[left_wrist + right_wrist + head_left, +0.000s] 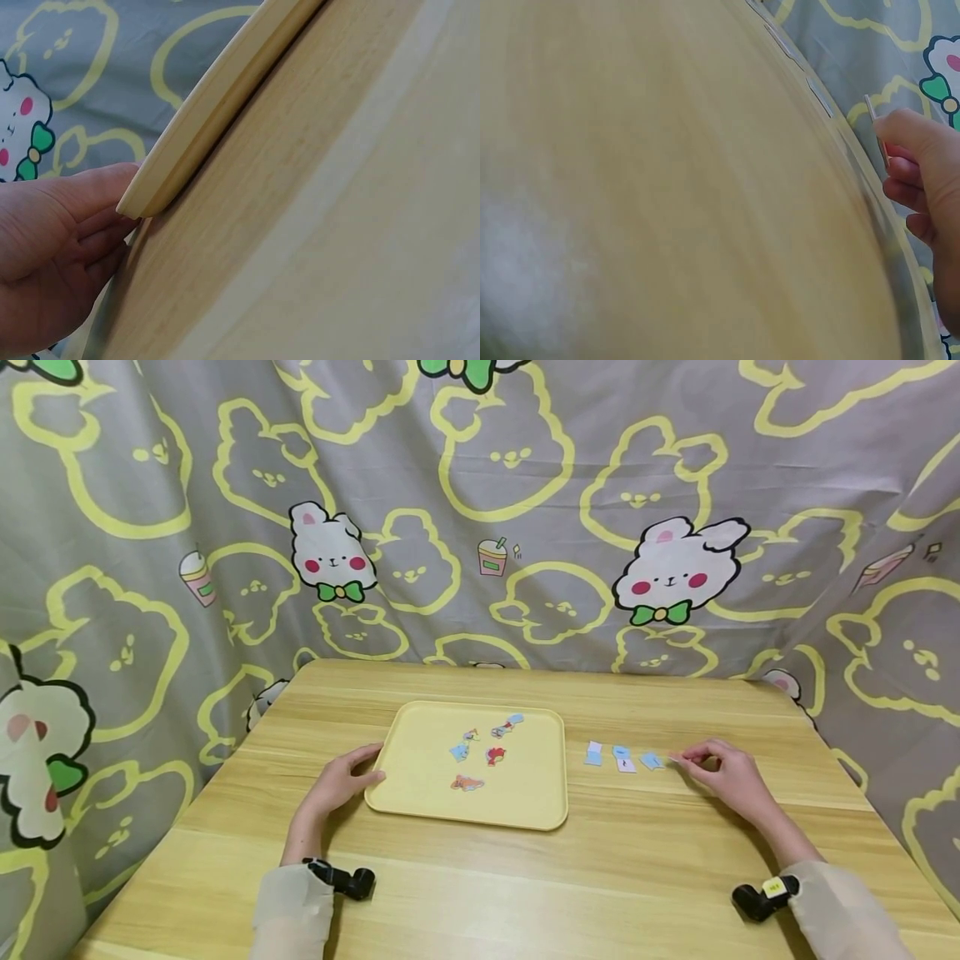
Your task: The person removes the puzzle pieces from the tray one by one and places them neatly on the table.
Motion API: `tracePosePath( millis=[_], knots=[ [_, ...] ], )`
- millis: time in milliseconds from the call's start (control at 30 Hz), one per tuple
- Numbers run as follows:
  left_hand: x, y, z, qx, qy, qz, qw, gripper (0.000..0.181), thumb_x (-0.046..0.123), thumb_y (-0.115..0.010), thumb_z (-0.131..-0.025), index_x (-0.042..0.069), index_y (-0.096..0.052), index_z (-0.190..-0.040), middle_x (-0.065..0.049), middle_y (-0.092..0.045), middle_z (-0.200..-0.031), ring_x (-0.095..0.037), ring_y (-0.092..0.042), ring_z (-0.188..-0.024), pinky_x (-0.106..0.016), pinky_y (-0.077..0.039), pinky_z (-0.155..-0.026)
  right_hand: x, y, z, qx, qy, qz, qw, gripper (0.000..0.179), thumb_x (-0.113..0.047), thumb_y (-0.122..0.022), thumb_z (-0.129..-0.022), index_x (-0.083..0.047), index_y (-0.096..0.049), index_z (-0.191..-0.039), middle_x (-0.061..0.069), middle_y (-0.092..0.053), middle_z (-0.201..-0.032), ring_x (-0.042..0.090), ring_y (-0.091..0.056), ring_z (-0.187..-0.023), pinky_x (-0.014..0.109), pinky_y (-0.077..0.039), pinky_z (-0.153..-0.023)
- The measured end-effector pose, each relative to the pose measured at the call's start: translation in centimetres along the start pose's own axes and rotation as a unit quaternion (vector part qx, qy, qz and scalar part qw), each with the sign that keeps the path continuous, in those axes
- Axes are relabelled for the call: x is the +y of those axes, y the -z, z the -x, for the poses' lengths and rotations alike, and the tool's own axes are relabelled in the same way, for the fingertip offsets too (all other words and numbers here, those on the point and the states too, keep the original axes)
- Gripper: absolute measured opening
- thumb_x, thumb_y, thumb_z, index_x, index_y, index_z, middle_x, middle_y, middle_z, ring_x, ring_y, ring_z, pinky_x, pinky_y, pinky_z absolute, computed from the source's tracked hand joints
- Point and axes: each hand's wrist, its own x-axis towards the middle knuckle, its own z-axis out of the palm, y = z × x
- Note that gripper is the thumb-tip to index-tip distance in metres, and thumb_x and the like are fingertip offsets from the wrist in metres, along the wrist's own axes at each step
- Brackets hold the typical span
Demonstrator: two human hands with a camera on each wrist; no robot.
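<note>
A yellow tray (420,806) lies on the table, with several small flat cut-out pieces on it, among them a red one (495,757) and an orange one (467,783). My left hand (341,785) holds the tray's left edge, thumb over the rim; in the left wrist view the tray's rim (187,120) rests against the fingers. To the right of the tray, my right hand (723,770) pinches a thin flat piece (876,124) between thumb and fingers, above the table. Left of that hand lie three blue-and-white pieces, the nearest being a blue one (652,762).
The wooden table (480,893) stretches out on all sides of the tray. A grey curtain (420,468) with yellow outlines and white rabbit heads hangs behind the table and along both sides. Each wrist carries a black camera, such as the left one (352,882).
</note>
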Motion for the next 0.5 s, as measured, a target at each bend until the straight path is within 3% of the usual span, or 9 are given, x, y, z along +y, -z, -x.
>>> tracePosePath(
  millis=[500],
  knots=[
    [0.24, 0.07, 0.12, -0.007, 0.003, 0.005, 1.0000, 0.060, 0.023, -0.064, -0.095, 0.007, -0.042, -0.148, -0.019, -0.039, -0.154, -0.041, -0.029, -0.146, -0.056, -0.023, -0.121, 0.66, -0.26, 0.03, -0.015, 0.006, 0.031, 0.9994, 0.007, -0.005, -0.078, -0.079, -0.007, -0.071, -0.082, 0.001, -0.064, -0.077, -0.008, -0.047, -0.069, 0.010, -0.040, -0.061]
  ],
)
